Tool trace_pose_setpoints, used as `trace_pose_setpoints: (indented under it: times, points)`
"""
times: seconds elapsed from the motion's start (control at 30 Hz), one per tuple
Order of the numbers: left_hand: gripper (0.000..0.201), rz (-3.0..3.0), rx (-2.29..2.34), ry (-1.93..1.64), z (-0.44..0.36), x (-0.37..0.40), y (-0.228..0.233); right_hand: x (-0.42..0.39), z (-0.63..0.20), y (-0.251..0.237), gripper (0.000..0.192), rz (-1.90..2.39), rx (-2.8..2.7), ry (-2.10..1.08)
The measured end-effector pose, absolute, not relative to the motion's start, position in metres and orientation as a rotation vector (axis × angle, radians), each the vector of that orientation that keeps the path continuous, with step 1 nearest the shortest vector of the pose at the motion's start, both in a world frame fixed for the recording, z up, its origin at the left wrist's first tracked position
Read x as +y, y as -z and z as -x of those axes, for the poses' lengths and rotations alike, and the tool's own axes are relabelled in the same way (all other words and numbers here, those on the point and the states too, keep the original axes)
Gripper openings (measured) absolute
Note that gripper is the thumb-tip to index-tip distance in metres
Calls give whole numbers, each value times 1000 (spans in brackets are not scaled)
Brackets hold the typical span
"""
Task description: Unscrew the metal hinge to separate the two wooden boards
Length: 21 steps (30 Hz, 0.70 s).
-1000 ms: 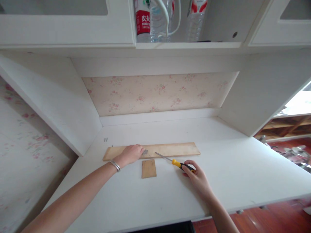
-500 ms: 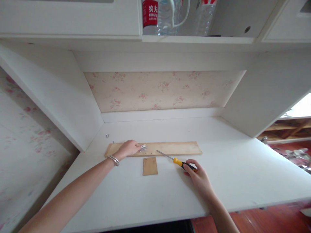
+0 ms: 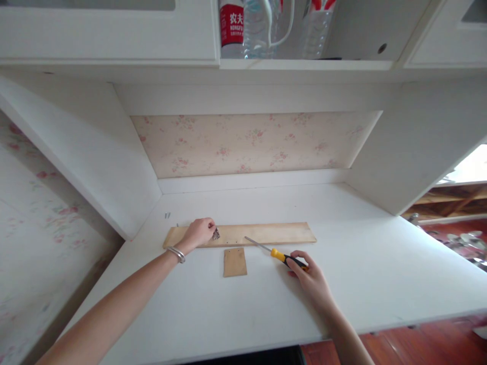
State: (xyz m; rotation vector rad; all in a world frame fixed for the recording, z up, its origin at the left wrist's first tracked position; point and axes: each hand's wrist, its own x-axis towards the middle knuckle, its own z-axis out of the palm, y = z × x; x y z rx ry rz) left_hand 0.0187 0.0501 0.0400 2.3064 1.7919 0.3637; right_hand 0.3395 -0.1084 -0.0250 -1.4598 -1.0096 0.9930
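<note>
A long thin wooden board [image 3: 266,233] lies across the white desk [image 3: 266,304]. My left hand [image 3: 199,233], with a bracelet at the wrist, rests on the board's left part and pinches a small metal hinge [image 3: 216,234]. A small square wooden piece [image 3: 235,262] lies just in front of the board. My right hand [image 3: 310,279] grips the yellow and black handle of a screwdriver [image 3: 274,251]. Its shaft points left toward the board, with the tip over the board's front edge.
A few small screws [image 3: 167,215] lie near the back left corner. White side panels wall in the desk on both sides, with floral wallpaper behind. Water bottles [image 3: 258,25] stand on the shelf overhead. The red floor and clutter show at the right.
My left hand has drawn back to the left along the board, taking the metal hinge with it and lifting it on edge. My right hand and the screwdriver have stayed nearly still.
</note>
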Motion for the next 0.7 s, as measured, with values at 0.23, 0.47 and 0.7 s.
trace_pose_setpoints:
  times: [0.23, 0.47, 0.7]
  points:
    - [21, -2181, 1615, -558, -28, 46, -29, -108, -340, 23, 41, 1489, -1026, -984]
    - [22, -2029, 1456, -664, -27, 39, -30, -108, -339, 22, 43, 1509, -1045, -975]
    - [25, -2201, 1526, -581, -29, 48, -24, -108, -337, 22, 43, 1496, -1036, -978]
